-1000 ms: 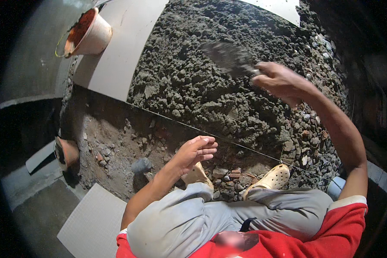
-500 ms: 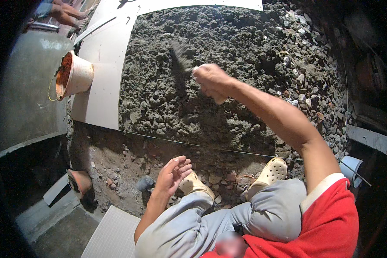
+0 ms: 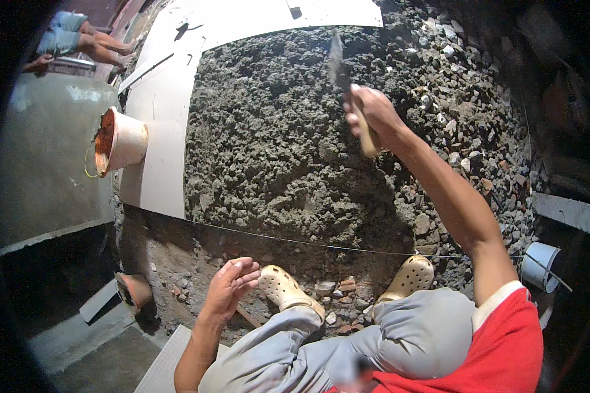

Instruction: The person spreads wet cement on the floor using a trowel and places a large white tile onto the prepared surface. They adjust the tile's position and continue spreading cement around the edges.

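My right hand (image 3: 375, 118) grips the wooden handle of a trowel (image 3: 336, 60), whose blurred blade points away from me over the mortar. Rough, crumbly grey mortar (image 3: 262, 124) spreads in a broad bed beneath it. Above the rubble near my left shoe, my left hand (image 3: 233, 286) hangs empty with its fingers loosely extended. A thin taut string (image 3: 308, 243) crosses between my feet and the mortar bed. Large pale tiles (image 3: 152, 164) border the bed on its left and far sides.
An orange-stained bucket (image 3: 124, 139) lies at the left tile edge. Broken stones (image 3: 469, 118) cover the right side. A white bucket (image 3: 539, 262) with a rod stands at right, and another bucket (image 3: 136, 291) lies at lower left. Another person's legs (image 3: 101, 46) show at the far left.
My right hand has swung the trowel right and its blade now points farther away. My left hand has drifted left and slightly down. The view has shifted a little.
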Motion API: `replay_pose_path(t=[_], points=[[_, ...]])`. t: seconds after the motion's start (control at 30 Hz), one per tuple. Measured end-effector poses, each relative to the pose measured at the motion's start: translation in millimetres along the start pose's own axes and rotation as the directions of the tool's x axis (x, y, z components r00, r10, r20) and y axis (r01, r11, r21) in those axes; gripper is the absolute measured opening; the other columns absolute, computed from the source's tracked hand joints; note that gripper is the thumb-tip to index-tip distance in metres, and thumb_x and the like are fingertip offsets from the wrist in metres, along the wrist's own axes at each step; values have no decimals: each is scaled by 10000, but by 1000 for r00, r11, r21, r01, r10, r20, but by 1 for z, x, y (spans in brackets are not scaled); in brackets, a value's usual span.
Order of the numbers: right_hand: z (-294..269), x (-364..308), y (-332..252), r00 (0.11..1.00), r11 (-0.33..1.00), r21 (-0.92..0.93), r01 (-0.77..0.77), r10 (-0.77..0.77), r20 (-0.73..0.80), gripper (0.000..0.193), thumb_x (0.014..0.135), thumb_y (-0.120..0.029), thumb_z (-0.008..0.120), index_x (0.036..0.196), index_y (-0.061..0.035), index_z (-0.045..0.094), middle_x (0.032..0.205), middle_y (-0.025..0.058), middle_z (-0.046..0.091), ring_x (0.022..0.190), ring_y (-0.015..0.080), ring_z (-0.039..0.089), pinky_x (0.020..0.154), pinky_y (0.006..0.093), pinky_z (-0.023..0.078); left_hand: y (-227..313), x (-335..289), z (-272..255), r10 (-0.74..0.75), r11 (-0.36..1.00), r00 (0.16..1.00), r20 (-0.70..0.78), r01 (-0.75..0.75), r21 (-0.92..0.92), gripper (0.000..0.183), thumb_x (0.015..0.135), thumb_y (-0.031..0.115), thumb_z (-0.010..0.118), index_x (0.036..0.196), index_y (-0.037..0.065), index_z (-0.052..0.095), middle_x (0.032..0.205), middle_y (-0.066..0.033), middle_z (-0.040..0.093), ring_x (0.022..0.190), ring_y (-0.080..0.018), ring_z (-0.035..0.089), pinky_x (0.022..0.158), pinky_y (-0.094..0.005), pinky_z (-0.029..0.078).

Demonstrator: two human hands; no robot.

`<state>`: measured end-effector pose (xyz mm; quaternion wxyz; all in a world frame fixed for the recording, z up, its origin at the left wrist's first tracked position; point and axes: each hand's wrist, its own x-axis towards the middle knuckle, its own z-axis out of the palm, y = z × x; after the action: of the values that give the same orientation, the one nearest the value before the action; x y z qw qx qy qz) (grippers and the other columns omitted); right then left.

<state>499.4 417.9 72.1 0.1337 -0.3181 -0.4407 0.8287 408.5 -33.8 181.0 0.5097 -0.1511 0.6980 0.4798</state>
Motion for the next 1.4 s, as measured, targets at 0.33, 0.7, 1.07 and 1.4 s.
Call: replay_pose_path(t=[0.33,0.7,1.07,1.4], points=[[-14,38,13,962,920,390,50,61,-266,285,1048,-319,515,1066,-34,524,857,44,557,606,123,541,480,292,496,47,-12,24,-6,973,998,58,-8,231,314,1079,233,524,1287,2,567,1232,-145,653,1074,-208,681,921,-327,578],[-77,-63,-33,958,704,-653,279,-256,132,401,1049,-434,564,1242,-85,596,831,-27,565,606,44,517,498,216,444,42,17,12,9,930,994,107,-48,366,316,1065,294,557,1262,52,612,1206,-96,668,1073,-183,672,910,-329,548],[-81,-175,21,979,409,-890,200,-48,198,355,1038,-332,599,1189,-11,595,774,-17,506,649,81,458,579,277,392,31,22,1,4,950,988,155,-52,309,338,1069,306,562,1284,51,609,1233,-102,658,1110,-180,650,945,-317,525],[-137,-306,58,960,392,-887,-243,-32,-277,248,1024,-291,583,1035,-43,588,758,11,546,663,117,487,593,298,413,38,23,6,5,914,990,144,-62,400,370,1066,338,560,1292,49,606,1238,-95,663,1118,-191,640,957,-345,510]])
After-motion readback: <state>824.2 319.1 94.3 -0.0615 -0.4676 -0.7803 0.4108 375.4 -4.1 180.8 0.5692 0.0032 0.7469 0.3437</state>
